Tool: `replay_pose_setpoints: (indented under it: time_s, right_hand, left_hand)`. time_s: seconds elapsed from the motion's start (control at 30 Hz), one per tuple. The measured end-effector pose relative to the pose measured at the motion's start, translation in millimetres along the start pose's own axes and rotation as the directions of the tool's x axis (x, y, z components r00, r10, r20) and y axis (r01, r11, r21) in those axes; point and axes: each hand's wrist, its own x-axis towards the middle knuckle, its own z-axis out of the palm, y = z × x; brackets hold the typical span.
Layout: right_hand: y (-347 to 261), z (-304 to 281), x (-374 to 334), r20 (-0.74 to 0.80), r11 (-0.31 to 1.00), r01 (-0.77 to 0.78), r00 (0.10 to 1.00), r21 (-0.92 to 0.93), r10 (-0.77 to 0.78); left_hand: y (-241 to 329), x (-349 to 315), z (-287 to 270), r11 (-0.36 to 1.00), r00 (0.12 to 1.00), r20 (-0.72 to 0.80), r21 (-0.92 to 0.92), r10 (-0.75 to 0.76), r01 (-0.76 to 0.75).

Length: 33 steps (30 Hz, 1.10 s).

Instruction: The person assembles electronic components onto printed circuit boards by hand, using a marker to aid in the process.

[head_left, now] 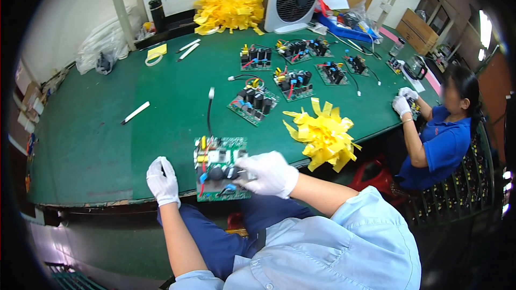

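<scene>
Head view, single station. We found the circuit board point(220, 156) at the near edge of the green tabletop point(86, 145), directly before the seated person, its components facing up and its lower end overlapping the table edge in view. A black lead point(209, 118) ran from its far side to a white connector point(211, 93).

The right grip point(269, 174), in a white glove, touched the board's right side, fingers over the area beside the black cylinders point(216, 173). We could not tell whether it pinched a part or only rested there. The left grip point(162, 182), also gloved, hung left of the board, apart from it, fingers bent and nothing visible in them (we could not tell whether the tips met).

Beyond the board we recorded a cluster of similar boards point(252, 102). A heap of yellow strips point(325, 134) lay to their near right; a second yellow heap point(228, 11) sat at the back, beside a grey fan point(294, 0). To the left we noted a white stick with a dark tip point(136, 112). At right, a co-worker in blue point(443, 137) had both gloved hands point(402, 104) at another board.
</scene>
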Motion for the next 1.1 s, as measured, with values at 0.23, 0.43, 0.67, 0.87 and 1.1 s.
replay_pose_setpoints:
  time_s: [0.23,0.43,0.67,0.87,1.1]
  right_hand:
    - [60,-121,-67,-0.470,0.949,-0.262,0.870,-0.178,0.152]
    - [121,-185,-127,-0.596,0.613,-0.765,0.590,-0.198,0.544]
    - [219,-199,-159,-0.506,0.400,-0.866,0.500,-0.300,0.703]
    - [219,-142,-86,-0.363,0.487,-0.870,0.431,0.077,0.827]
    - [224,-185,-126,-0.162,0.908,-0.409,0.893,0.093,0.419]
  left_hand:
    - [-4,-1,1,1.000,1.000,-0.002,-0.028,0.012,-0.012]
    - [-14,-11,2,0.940,0.989,0.065,-0.309,-0.133,0.147]
    - [-4,-38,-28,0.924,0.989,-0.063,-0.369,-0.133,0.100]
    - [-31,-122,-118,0.978,0.943,-0.258,-0.048,-0.210,0.205]
    - [9,-185,-99,0.794,0.811,-0.071,0.167,-0.581,0.584]
